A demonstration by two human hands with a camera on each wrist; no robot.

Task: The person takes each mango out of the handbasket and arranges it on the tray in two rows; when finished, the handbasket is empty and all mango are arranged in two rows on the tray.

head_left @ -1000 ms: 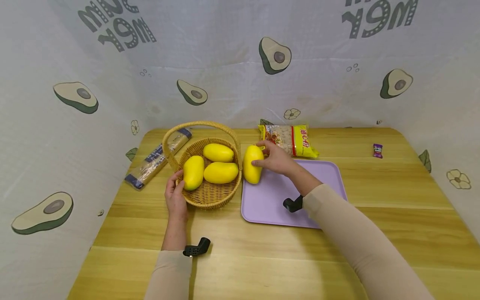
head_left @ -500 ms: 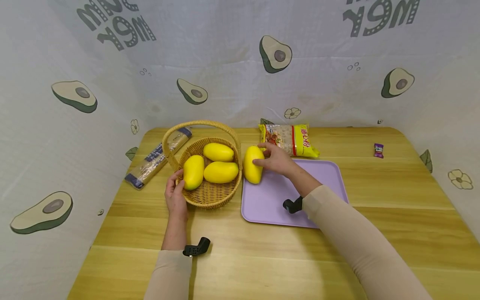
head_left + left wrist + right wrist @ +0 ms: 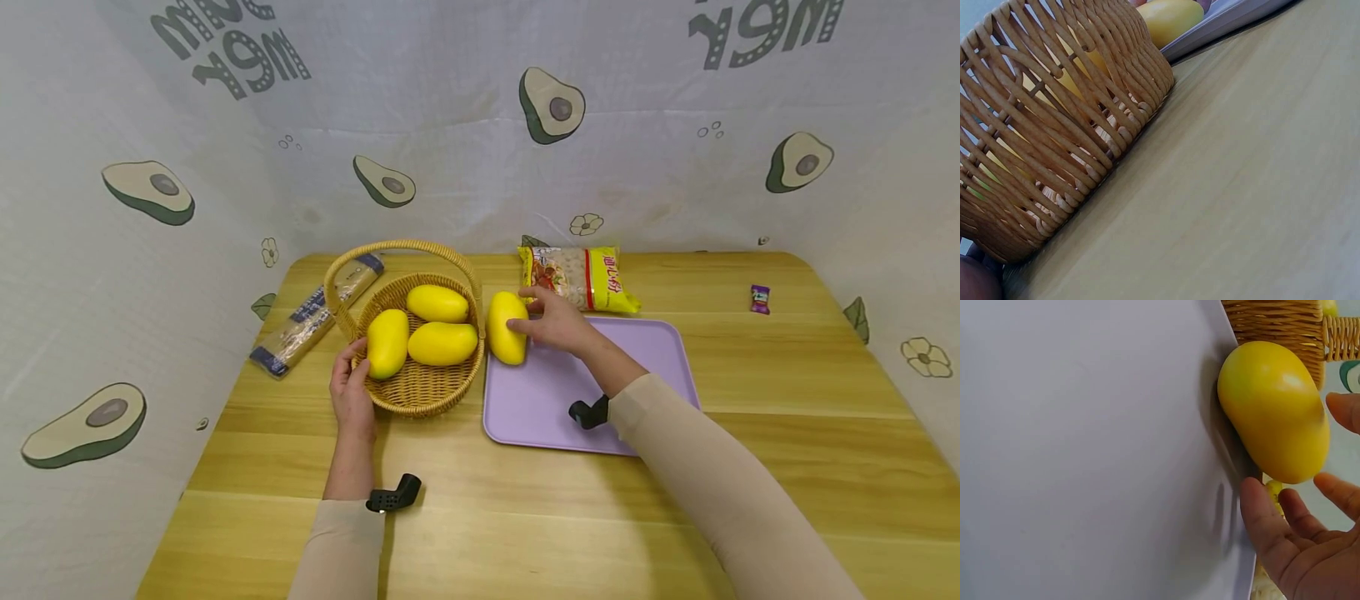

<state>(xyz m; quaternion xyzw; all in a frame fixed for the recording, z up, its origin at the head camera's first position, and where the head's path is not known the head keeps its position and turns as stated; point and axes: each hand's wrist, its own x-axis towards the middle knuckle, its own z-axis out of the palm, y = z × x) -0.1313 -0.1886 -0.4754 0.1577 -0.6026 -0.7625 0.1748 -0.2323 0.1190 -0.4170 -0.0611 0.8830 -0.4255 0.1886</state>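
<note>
My left hand (image 3: 352, 392) rests against the left side of a wicker basket (image 3: 420, 396) with an arched handle. Several yellow mangoes sit inside it, such as the left mango (image 3: 387, 343). In the left wrist view, part of the hand shows low by the basket's weave (image 3: 1072, 125). Another mango (image 3: 507, 329) lies at the left edge of a lilac tray (image 3: 540, 417), right beside the basket. My right hand (image 3: 558, 321) reaches over it with thumb and fingers spread around its side. From the right wrist, the fingers (image 3: 1272, 537) look loose, with narrow gaps to the mango (image 3: 1279, 412).
A yellow food packet (image 3: 581, 279) lies behind the tray. Left of the basket is a long, clear noodle-like packet (image 3: 303, 329) with blue ends. One small purple wrapped sweet (image 3: 760, 299) lies at the right. A printed curtain (image 3: 465, 125) surrounds the wooden table (image 3: 487, 517).
Both hands, the basket and the mangoes stay almost where they were. Only a slight shift of the whole head view shows.
</note>
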